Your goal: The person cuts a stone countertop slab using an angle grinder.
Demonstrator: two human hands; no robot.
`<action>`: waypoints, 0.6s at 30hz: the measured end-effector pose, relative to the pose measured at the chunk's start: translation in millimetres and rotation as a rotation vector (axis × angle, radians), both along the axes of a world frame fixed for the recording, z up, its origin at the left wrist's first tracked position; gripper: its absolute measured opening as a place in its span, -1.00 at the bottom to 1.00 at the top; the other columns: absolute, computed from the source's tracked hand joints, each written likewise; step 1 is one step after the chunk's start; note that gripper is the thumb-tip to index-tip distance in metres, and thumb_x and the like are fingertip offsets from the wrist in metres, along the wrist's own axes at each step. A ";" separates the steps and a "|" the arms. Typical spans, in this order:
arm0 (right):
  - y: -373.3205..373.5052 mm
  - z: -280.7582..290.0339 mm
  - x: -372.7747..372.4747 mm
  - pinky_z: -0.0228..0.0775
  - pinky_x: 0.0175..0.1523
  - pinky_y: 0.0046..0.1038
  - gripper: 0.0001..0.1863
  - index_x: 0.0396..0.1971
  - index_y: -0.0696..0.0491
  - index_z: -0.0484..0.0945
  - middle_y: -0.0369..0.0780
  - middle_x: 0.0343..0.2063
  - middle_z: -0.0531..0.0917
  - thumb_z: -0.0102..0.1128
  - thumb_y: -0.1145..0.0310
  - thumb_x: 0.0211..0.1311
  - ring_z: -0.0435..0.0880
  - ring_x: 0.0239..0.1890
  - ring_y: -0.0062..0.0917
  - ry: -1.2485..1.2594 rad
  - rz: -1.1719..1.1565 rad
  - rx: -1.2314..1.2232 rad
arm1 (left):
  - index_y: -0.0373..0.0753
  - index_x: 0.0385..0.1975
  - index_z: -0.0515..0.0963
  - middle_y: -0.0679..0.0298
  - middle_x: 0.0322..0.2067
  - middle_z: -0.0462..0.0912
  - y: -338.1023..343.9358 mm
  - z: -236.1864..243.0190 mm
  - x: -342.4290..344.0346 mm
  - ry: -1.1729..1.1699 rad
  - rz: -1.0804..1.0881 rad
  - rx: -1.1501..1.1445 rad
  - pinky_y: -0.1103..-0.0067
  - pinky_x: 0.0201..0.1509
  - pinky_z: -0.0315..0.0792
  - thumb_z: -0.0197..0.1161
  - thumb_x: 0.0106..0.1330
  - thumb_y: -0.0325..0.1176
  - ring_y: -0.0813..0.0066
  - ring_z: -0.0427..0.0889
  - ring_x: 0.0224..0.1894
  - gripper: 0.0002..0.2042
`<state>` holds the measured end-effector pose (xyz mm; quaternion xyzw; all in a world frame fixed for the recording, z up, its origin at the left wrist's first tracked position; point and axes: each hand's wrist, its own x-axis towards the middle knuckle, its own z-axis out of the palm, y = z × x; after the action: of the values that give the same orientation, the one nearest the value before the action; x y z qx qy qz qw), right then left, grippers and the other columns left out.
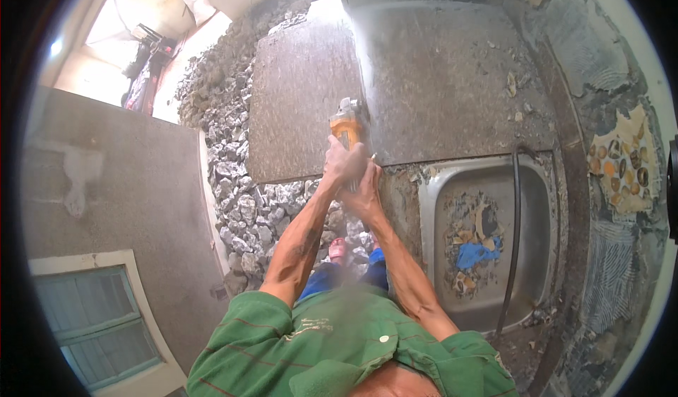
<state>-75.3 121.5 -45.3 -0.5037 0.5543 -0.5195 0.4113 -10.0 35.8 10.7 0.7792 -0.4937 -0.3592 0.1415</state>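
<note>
Left hand (344, 161) and right hand (363, 196) clasp one grinder (345, 126), partly hidden, at twelve o'clock; one sink (537, 234), four o'clock.

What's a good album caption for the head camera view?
Fingers wrapped around an orange power tool over a dusty slab, with grey rubble and a debris-strewn sink nearby.

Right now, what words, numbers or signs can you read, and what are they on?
Green shirt: small white writing on the front, too small and blurred to read.
Orange power tool: no words I can read.
I can't read any others.
</note>
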 end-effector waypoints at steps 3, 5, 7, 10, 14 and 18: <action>-13.6 -2.2 1.1 0.10 0.26 -0.12 -0.04 0.20 0.17 0.02 0.05 0.04 0.20 0.42 0.34 -0.22 0.20 0.14 -0.06 0.006 -0.004 0.006 | -0.53 0.05 0.18 -0.32 -0.13 0.51 -11.6 2.7 -1.6 -0.003 0.008 -0.012 0.25 0.06 0.41 0.21 0.00 -0.02 -0.16 0.55 -0.05 -0.24; -24.2 -4.6 2.2 0.07 0.28 -0.12 0.02 0.20 0.21 -0.01 0.09 0.05 0.19 0.44 0.30 -0.27 0.19 0.16 0.00 0.036 0.019 0.050 | -0.54 0.03 0.21 -0.32 -0.15 0.52 -19.8 3.9 -1.6 -0.026 0.012 0.003 0.25 0.05 0.41 0.21 0.01 0.01 -0.15 0.56 -0.05 -0.25; -33.5 -7.0 3.1 0.06 0.28 -0.11 0.03 0.21 0.21 -0.02 0.10 0.05 0.19 0.45 0.28 -0.27 0.18 0.17 0.00 0.037 0.003 -0.025 | -0.55 0.02 0.22 -0.32 -0.15 0.52 -24.9 5.1 0.0 0.010 -0.009 -0.055 0.25 0.04 0.41 0.21 0.01 0.02 -0.15 0.56 -0.05 -0.25; -40.7 -8.9 4.1 0.05 0.29 -0.10 0.03 0.21 0.21 -0.02 0.11 0.06 0.18 0.45 0.27 -0.26 0.16 0.18 0.00 0.038 0.013 0.007 | -0.55 0.00 0.24 -0.33 -0.15 0.52 -29.6 7.9 0.3 0.052 -0.009 -0.041 0.25 0.03 0.42 0.21 0.00 0.04 -0.17 0.56 -0.05 -0.25; -37.8 -7.0 3.8 0.06 0.29 -0.12 0.02 0.21 0.19 -0.02 0.09 0.06 0.18 0.45 0.28 -0.26 0.17 0.18 -0.02 0.053 0.009 0.022 | -0.54 0.02 0.21 -0.34 -0.14 0.51 -26.7 10.5 -0.6 0.039 -0.021 -0.041 0.23 0.05 0.40 0.21 0.00 0.05 -0.18 0.55 -0.04 -0.23; -27.7 -3.5 1.8 0.10 0.28 -0.14 -0.01 0.20 0.18 -0.01 0.06 0.04 0.19 0.40 0.33 -0.26 0.19 0.16 -0.05 0.001 0.035 0.113 | -0.52 0.04 0.18 -0.34 -0.13 0.51 -21.1 8.8 2.4 0.037 -0.034 0.025 0.22 0.07 0.39 0.20 0.00 0.05 -0.19 0.54 -0.03 -0.22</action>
<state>-73.5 93.8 -48.8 -0.4896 0.5738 -0.4800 0.4479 -7.5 14.7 19.5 0.7657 -0.4996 -0.3821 0.1346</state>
